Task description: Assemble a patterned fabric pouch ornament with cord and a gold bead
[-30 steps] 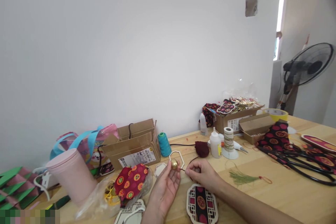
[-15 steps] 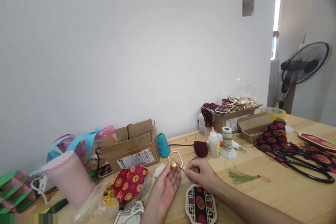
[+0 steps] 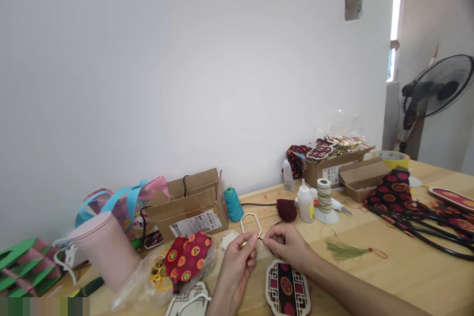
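Observation:
My left hand (image 3: 239, 262) is raised over the wooden table (image 3: 407, 276) with its fingers pinched together near the fingertips of my right hand (image 3: 287, 245). A thin dark cord runs between the two hands. The gold bead is hidden inside the left fingers. My right hand is also pinched on the dark cord. Just below my hands lies a white lattice frame with dark patterned cloth inside (image 3: 288, 290). An empty white frame outline (image 3: 251, 223) lies just beyond my fingers.
Cardboard boxes (image 3: 192, 207) (image 3: 338, 165), a teal thread spool (image 3: 233, 204), a dark red thread ball (image 3: 286, 210), a glue bottle (image 3: 305, 201), a wound cord spool (image 3: 325, 201), a pink cup (image 3: 105, 249), red patterned cloth in a plastic bag (image 3: 187, 256), a green tassel (image 3: 344, 250), black cables (image 3: 425, 229) and a fan (image 3: 437, 89) surround my hands.
My left fingers have closed over the gold bead, which no longer shows. Both hands stay close together at the same spot. The view shifted slightly.

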`<state>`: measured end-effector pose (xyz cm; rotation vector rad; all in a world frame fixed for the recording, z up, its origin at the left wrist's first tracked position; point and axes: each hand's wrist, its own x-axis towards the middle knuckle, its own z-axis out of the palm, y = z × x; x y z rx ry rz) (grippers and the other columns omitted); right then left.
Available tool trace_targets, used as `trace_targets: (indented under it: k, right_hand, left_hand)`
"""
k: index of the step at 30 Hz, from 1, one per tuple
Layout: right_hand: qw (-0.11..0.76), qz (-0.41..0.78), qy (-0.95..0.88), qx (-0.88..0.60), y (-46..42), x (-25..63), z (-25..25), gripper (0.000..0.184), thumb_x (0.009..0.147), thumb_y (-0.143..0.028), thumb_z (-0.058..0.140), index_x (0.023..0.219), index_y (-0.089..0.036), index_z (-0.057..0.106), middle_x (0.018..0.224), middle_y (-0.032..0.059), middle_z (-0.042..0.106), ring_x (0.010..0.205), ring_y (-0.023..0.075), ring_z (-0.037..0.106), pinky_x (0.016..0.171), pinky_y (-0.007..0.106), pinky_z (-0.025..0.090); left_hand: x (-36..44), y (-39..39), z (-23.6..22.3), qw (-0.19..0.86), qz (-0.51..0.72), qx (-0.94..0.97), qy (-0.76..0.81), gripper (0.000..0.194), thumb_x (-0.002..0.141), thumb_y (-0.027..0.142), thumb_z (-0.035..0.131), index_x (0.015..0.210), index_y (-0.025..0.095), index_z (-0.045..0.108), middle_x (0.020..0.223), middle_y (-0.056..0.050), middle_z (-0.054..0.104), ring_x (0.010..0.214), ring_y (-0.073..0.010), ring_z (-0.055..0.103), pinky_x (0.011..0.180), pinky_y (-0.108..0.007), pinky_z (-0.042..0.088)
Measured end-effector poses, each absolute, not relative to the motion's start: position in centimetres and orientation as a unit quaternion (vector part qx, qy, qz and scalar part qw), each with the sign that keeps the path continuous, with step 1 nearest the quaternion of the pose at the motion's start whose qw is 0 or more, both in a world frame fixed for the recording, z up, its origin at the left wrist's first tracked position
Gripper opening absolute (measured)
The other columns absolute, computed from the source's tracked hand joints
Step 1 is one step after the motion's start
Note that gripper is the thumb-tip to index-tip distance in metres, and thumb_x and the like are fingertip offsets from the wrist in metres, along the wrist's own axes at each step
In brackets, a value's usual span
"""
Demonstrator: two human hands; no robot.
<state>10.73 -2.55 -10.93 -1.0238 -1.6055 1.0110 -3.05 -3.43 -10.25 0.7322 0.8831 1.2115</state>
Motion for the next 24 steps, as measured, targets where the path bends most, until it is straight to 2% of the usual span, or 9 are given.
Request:
trace_targets:
  k: [4, 8, 14, 19, 24]
  right_hand:
    - [0.477, 0.429, -0.651, -0.406, -2.53, 10.68, -10.86, 0.023, 0.068, -0.031, 0.052, 0.058, -0.012, 0.062, 0.044, -0.0047, 0.043, 0.042, 0.0072, 0.033, 0.04, 0.019, 0.023]
    - [0.495, 0.439, -0.632, -0.404, -2.43, 10.75, -10.72, 0.029, 0.072, -0.036, 0.047, 0.064, -0.012, 0.06, 0.05, -0.0032, 0.046, 0.049, 0.0099, 0.04, 0.046, 0.02, 0.031]
    - [0.515, 0.449, -0.6, -0.416, -2.63, 10.91, -11.11, 0.027, 0.072, -0.022, 0.036, 0.078, -0.015, 0.061, 0.062, -0.0003, 0.054, 0.059, 0.0139, 0.048, 0.056, 0.024, 0.038]
    - [0.529, 0.445, -0.6, -0.402, -2.83, 10.74, -11.12, 0.025, 0.067, -0.023, 0.043, 0.077, -0.015, 0.065, 0.071, 0.0019, 0.057, 0.071, 0.0163, 0.051, 0.068, 0.027, 0.039]
    - [0.526, 0.475, -0.587, -0.392, -2.53, 10.61, -10.8, 0.031, 0.063, -0.03, 0.054, 0.085, -0.011, 0.065, 0.06, 0.0008, 0.058, 0.058, 0.0148, 0.053, 0.059, 0.027, 0.042]
  left_hand:
    - [-3.15, -3.13, -10.64, 0.653, 0.538, 0.345, 0.406, 0.027, 0.047, 0.026, 0.076, 0.063, 0.009, 0.061, 0.037, 0.007, 0.043, 0.034, -0.0002, 0.032, 0.033, -0.011, 0.021]
    - [-3.36, -3.08, -10.71, 0.638, 0.547, 0.347, 0.416, 0.028, 0.049, 0.03, 0.074, 0.064, 0.011, 0.06, 0.037, 0.008, 0.043, 0.035, -0.0007, 0.034, 0.035, -0.011, 0.024]
    - [-3.31, -3.24, -10.35, 0.633, 0.545, 0.353, 0.422, 0.03, 0.046, 0.032, 0.075, 0.06, 0.012, 0.059, 0.046, 0.006, 0.048, 0.041, -0.0015, 0.041, 0.041, -0.012, 0.031]
    - [-3.2, -3.07, -10.63, 0.627, 0.526, 0.384, 0.428, 0.029, 0.048, 0.033, 0.074, 0.061, 0.01, 0.061, 0.039, 0.006, 0.046, 0.035, -0.0011, 0.037, 0.037, -0.012, 0.026]
    - [-3.09, -2.97, -10.78, 0.61, 0.515, 0.409, 0.442, 0.026, 0.046, 0.029, 0.075, 0.057, 0.008, 0.063, 0.038, 0.004, 0.05, 0.034, -0.002, 0.039, 0.035, -0.012, 0.027]
